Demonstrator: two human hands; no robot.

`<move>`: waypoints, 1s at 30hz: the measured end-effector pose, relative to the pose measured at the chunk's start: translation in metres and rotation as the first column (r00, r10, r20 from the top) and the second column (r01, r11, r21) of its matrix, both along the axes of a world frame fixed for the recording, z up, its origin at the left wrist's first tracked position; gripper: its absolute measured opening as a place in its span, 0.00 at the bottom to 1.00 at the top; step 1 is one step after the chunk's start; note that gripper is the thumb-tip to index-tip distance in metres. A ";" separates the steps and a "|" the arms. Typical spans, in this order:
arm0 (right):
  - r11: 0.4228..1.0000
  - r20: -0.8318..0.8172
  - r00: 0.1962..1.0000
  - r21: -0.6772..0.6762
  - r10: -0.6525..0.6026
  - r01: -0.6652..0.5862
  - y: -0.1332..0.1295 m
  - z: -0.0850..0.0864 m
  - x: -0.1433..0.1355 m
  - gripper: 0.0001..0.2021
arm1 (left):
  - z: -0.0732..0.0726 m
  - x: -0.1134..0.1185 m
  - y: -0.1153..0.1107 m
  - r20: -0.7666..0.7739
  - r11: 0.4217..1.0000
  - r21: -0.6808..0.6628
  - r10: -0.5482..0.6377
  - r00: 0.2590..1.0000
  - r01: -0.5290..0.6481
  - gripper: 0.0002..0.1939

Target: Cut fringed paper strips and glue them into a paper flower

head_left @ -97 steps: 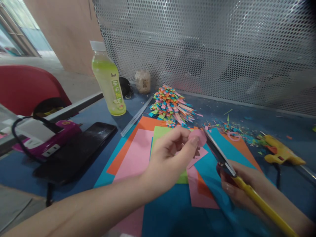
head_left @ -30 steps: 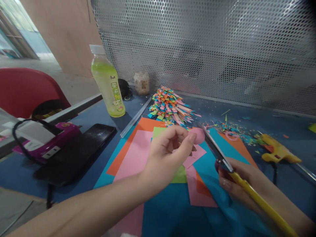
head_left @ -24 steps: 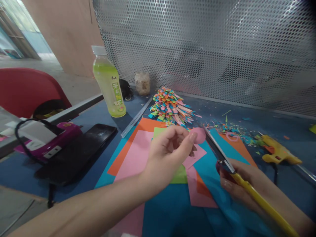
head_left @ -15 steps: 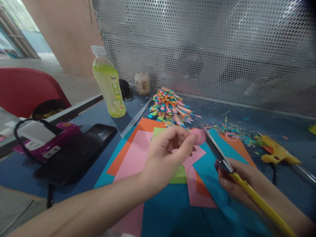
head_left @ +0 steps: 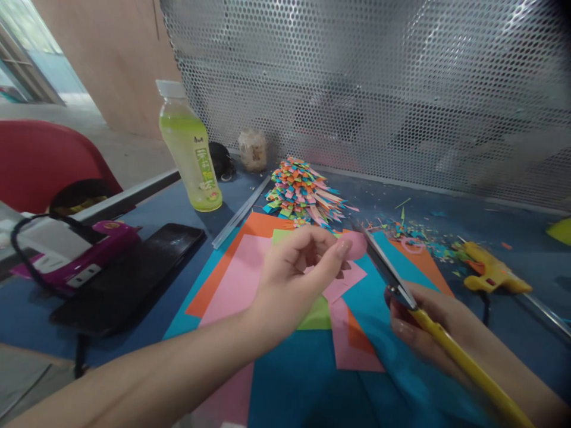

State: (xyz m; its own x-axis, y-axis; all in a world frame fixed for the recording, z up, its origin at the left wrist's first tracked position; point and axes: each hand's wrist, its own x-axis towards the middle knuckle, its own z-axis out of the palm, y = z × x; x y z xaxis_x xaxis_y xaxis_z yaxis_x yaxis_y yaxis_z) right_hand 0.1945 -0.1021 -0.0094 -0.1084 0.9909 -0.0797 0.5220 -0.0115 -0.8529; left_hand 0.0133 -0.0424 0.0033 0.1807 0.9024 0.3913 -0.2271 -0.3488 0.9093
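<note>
Between the thumb and fingers of my left hand is a small round piece of pink paper. My right hand grips a pair of scissors with yellow handles. The blades point up and to the left, right beside the edge of the pink piece; whether they touch it I cannot tell. Below both hands lie sheets of coloured paper: a pink sheet, an orange sheet, a green sheet and blue ones. Behind them stands a cone-shaped pile of many-coloured paper strips.
A drink bottle stands at the left, near a phone and a purple power strip. A yellow glue gun lies at the right by paper scraps. A perforated metal panel closes off the back.
The view has shifted slightly, so the table things sit a little further left. Both hands keep their hold, and the scissors stay beside the pink piece.
</note>
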 end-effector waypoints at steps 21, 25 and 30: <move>0.998 -0.057 0.996 -0.022 -0.062 0.061 -0.001 0.004 -0.003 0.17 | 0.001 -0.001 0.000 0.033 1.000 0.012 -0.018 0.999 0.018 0.06; 0.998 -0.086 0.995 -0.055 -0.048 0.044 -0.001 0.007 -0.003 0.17 | 0.000 -0.001 0.000 0.058 1.000 0.001 -0.002 0.998 0.002 0.05; 0.999 -0.077 0.997 -0.042 -0.025 0.022 -0.002 0.004 -0.002 0.19 | 0.002 0.000 0.001 0.076 0.999 -0.014 0.034 0.997 -0.033 0.05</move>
State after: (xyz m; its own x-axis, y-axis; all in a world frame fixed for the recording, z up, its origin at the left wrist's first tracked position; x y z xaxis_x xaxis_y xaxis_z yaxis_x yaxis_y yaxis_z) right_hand 0.1927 -0.1036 -0.0050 -0.0921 0.9893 -0.1130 0.4538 -0.0593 -0.8891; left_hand 0.0130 -0.0418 0.0052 0.1207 0.9124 0.3911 -0.2846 -0.3457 0.8941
